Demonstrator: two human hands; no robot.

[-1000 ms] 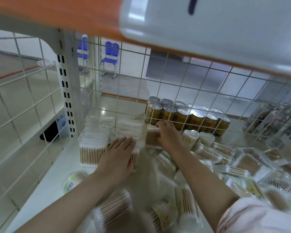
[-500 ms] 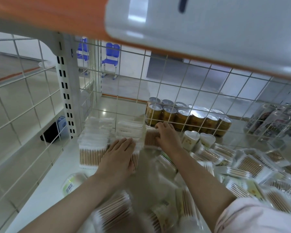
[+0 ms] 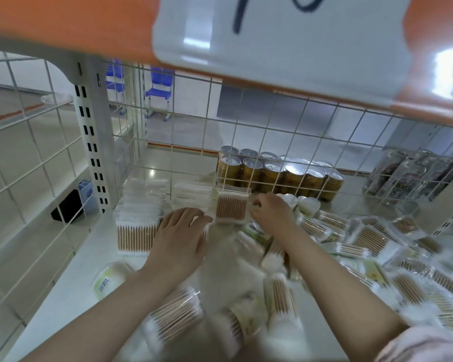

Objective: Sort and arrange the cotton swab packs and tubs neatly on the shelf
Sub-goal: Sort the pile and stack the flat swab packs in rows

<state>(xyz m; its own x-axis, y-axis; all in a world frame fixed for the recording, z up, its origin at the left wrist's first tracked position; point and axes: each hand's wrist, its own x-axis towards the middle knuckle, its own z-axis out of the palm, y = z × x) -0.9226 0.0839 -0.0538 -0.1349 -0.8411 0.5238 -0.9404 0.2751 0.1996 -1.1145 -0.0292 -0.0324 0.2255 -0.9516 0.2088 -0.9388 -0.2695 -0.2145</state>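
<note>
Clear cotton swab packs stand in a neat row [image 3: 137,232] at the shelf's back left, with a second row [image 3: 191,193] beside it. My left hand [image 3: 181,237] lies flat with straight fingers on the front of that second row. A single upright pack [image 3: 232,207] stands just right of it. My right hand [image 3: 271,214] is at that pack's right edge with curled fingers; contact is unclear. White heart-shaped tubs [image 3: 309,205] sit behind my right hand. Several loose packs [image 3: 364,239] lie jumbled to the right and in front.
A round tub [image 3: 110,278] lies on the white shelf [image 3: 71,280] near the left front. A wire mesh back [image 3: 246,142] and side fence the shelf in. Behind the mesh stand gold cans [image 3: 280,176] and wrapped bottles [image 3: 408,176]. The upper shelf's orange edge [image 3: 63,24] hangs overhead.
My right hand has drawn back to the right off the upright pack, which now shows fully. My left hand stays on the second row. The camera has moved closer.
</note>
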